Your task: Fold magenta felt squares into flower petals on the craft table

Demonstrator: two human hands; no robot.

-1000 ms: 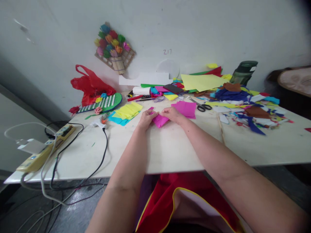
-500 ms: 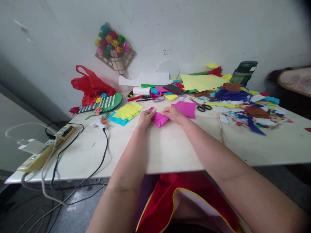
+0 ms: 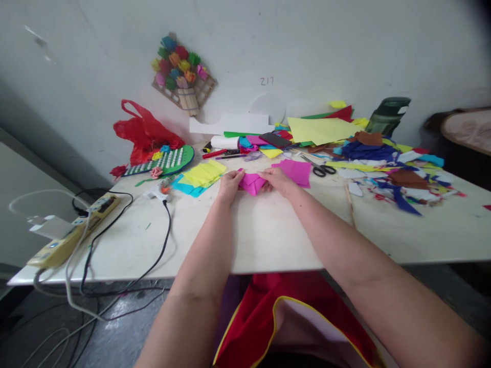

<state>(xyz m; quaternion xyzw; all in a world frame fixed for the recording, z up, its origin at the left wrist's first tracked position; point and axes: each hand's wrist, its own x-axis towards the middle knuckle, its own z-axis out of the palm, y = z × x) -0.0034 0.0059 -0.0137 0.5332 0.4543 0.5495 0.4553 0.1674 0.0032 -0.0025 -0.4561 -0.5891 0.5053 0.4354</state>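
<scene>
A folded piece of magenta paper (image 3: 253,185) is stretched between my two hands, with a pointed flap towards me. My left hand (image 3: 230,185) is closed on its left end, thumb on top. At its right end, my right hand (image 3: 276,181) pinches the paper, some fingers tucked underneath. Just behind my right hand lie more magenta sheets (image 3: 297,172). Yellow sheets (image 3: 205,174) rest over blue sheets (image 3: 187,189) to the left of my left hand. Black-handled scissors (image 3: 321,168) lie right of the magenta sheets.
A glue gun (image 3: 159,193) and power strip (image 3: 72,232) with trailing cables occupy the left. A green board (image 3: 178,161) and red plastic bag (image 3: 143,133) stand behind. Cut scraps (image 3: 406,179), a stick (image 3: 350,204) and a green bottle (image 3: 388,116) are on the right.
My right hand has shifted slightly right along the magenta paper, its fingers now further under the edge. The paper looks wider between my hands, and its upper edge is straighter.
</scene>
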